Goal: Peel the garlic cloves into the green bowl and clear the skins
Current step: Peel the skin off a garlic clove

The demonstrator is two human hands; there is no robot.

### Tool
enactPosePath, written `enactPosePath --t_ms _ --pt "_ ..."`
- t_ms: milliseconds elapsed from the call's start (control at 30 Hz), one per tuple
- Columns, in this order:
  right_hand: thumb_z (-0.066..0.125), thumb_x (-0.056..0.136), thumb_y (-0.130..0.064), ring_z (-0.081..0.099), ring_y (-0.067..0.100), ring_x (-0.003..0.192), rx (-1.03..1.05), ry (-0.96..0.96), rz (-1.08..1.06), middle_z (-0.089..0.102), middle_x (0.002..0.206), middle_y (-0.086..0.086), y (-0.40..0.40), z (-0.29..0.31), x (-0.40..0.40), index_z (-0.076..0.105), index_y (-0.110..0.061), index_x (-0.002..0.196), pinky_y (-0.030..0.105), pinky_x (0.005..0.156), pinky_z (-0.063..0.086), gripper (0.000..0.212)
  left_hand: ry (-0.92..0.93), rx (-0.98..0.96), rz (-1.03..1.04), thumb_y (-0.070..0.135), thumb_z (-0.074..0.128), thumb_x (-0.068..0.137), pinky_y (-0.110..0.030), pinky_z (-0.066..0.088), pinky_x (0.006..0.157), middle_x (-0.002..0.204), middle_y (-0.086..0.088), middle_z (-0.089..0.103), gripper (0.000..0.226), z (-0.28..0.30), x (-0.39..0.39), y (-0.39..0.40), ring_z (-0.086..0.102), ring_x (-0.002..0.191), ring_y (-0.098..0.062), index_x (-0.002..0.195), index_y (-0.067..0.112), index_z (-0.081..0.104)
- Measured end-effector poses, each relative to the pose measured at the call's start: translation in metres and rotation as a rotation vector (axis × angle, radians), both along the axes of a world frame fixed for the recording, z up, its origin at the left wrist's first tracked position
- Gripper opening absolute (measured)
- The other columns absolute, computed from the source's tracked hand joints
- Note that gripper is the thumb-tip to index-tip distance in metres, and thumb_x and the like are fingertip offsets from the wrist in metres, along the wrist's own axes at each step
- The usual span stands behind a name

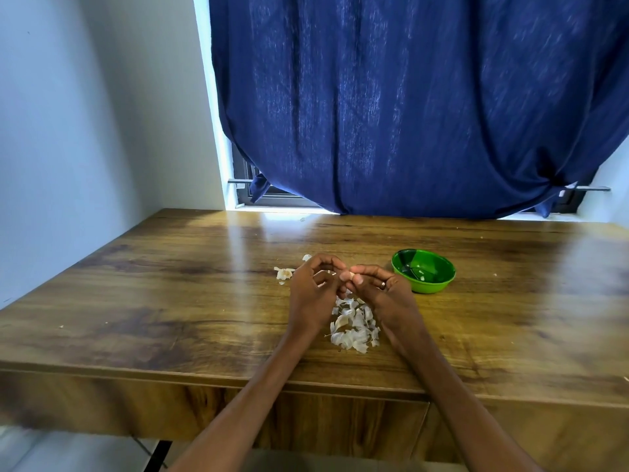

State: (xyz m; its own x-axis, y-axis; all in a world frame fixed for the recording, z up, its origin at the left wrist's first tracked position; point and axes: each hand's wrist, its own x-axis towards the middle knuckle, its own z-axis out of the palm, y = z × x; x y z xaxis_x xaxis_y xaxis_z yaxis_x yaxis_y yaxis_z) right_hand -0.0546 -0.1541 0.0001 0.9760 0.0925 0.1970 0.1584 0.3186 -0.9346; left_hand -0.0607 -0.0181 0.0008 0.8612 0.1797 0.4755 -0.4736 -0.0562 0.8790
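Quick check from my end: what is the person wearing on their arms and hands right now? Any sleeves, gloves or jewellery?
Both forearms are bare, with no sleeves or gloves in view. The left hand wears nothing visible. The right hand has a ring, a thin metallic-looking band, on one finger. No watch or bracelet shows on either wrist.

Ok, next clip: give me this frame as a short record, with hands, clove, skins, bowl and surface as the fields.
left hand: raised over the table, fingers curled at the clove
right hand: pinches the garlic clove at its fingertips; ring on one finger
skins: loose pile on the table, below and between the hands; a smaller scrap pile left of the left hand
green bowl: right of the hands, upright, a pale bit inside
table: wooden, blue curtain behind
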Motion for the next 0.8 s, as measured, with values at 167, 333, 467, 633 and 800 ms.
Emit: enactPosePath --t_ms 167,333,467,633,800 --pt "0.069 0.09 -0.001 0.075 0.022 0.095 -0.091 -0.044 -0.042 0.078 0.097 0.011 -0.0003 -0.0001 0.0008 0.072 -0.006 0.101 0.031 0.086 0.06 0.012 0.052 -0.006 0.027 -0.003 0.073 0.085 -0.023 0.057 0.072 0.096 -0.002 0.072 0.02 -0.0026 0.0038 0.0006 0.07 0.089 -0.014 0.099 0.01 0.068" --pt "0.074 0.088 -0.005 0.074 0.013 0.093 -0.219 -0.098 -0.108 0.078 0.096 0.002 -0.0007 -0.0008 0.002 0.073 -0.014 0.097 0.023 0.078 0.058 0.013 0.123 0.019 -0.004 0.007 0.073 0.089 -0.027 0.06 0.074 0.095 -0.003 0.075 0.006 -0.005 0.0046 0.0008 0.073 0.088 -0.017 0.094 0.01 0.072" --pt "0.073 0.088 0.0 0.074 0.015 0.088 -0.242 -0.112 -0.124 0.077 0.091 0.003 -0.0011 -0.0024 0.0029 0.071 -0.014 0.094 0.025 0.078 0.06 0.015 0.177 -0.048 -0.062 0.006 0.07 0.09 -0.033 0.062 0.076 0.097 -0.008 0.076 0.008 -0.0051 0.0044 0.0007 0.074 0.09 -0.021 0.098 0.006 0.072" --pt "0.068 0.093 -0.002 0.074 0.013 0.084 -0.245 -0.14 -0.154 0.076 0.092 0.006 -0.0003 -0.002 0.0031 0.07 -0.006 0.099 0.024 0.075 0.06 0.008 0.182 -0.014 -0.075 0.006 0.07 0.09 -0.027 0.06 0.072 0.087 -0.007 0.077 0.014 -0.0047 0.0024 0.0005 0.072 0.074 -0.013 0.103 0.003 0.074" --pt "0.072 0.091 -0.005 0.071 0.009 0.09 -0.314 -0.21 -0.208 0.073 0.098 0.004 -0.0018 -0.0014 0.0024 0.069 -0.016 0.101 0.021 0.075 0.058 0.015 0.182 0.04 -0.121 0.01 0.068 0.092 -0.019 0.055 0.067 0.081 -0.002 0.075 0.019 -0.0046 0.001 0.0 0.068 0.069 -0.005 0.109 0.003 0.074"
